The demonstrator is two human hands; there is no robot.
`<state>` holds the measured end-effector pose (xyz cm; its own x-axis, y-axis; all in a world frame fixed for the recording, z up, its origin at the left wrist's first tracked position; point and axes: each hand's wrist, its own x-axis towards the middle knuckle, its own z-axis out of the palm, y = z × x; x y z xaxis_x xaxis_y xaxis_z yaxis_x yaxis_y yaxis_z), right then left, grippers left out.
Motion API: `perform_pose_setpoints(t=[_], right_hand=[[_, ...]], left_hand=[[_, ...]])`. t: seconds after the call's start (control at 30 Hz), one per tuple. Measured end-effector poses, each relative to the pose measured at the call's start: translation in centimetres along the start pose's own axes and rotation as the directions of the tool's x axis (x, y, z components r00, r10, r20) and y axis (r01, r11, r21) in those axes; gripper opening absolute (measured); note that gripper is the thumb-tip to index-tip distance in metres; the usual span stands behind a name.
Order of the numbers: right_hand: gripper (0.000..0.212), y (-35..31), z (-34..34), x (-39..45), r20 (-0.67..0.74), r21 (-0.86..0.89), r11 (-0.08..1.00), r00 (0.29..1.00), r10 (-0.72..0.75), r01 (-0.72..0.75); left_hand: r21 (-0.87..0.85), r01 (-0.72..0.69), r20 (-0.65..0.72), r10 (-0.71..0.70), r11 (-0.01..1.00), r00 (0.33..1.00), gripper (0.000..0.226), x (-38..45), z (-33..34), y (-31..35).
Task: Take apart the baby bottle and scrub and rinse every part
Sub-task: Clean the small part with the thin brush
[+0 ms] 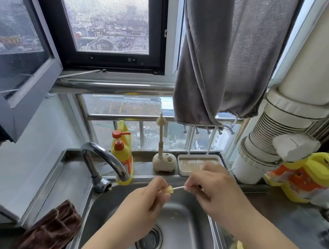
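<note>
Small yellowish bottle part (169, 189) pinched in left hand (145, 200), thin white brush (178, 188) gripped by right hand (208, 187), over sink (99, 205).

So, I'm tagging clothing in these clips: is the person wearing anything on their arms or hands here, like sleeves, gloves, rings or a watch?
Nothing visible. Both forearms are bare up to the frame's bottom edge, with no sleeve in view. The left hand and right hand are ungloved, and no ring, watch or bracelet shows on the fingers or wrists in view.
</note>
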<state>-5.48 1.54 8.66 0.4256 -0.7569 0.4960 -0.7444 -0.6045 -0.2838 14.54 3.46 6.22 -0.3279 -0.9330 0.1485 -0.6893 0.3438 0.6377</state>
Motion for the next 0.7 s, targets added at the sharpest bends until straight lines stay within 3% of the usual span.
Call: perform_pose_setpoints(t=[0.17,0.3,0.47,0.57,0.7], right_hand=[[0.016,0.3,-0.4,-0.2,-0.018,-0.049,0.999,1.0,-0.022,0.022],[0.017,-0.4,0.2,-0.3,-0.016,-0.069,0.997,0.999,-0.042,0.041],[0.016,0.5,-0.5,0.0,-0.017,-0.03,1.0,1.0,0.009,-0.009],[0.017,-0.3,0.2,-0.4,0.021,-0.04,0.997,0.997,-0.07,0.071],[0.018,0.3,-0.2,0.0,-0.028,-0.008,1.0,1.0,-0.002,0.001]], left_hand=[[-0.014,-0.007,-0.037,0.006,1.0,0.999,0.041,-0.1,0.4,-0.2],[0.011,0.026,-0.052,-0.025,1.0,0.998,0.025,0.0,0.3,-0.1],[-0.082,0.032,-0.052,-0.036,0.996,0.998,0.028,0.1,0.2,-0.2],[-0.065,0.009,-0.035,-0.012,0.998,0.999,0.028,0.1,0.8,-0.7],[-0.069,-0.007,-0.06,0.003,0.998,0.998,0.041,0.2,0.7,-0.8]])
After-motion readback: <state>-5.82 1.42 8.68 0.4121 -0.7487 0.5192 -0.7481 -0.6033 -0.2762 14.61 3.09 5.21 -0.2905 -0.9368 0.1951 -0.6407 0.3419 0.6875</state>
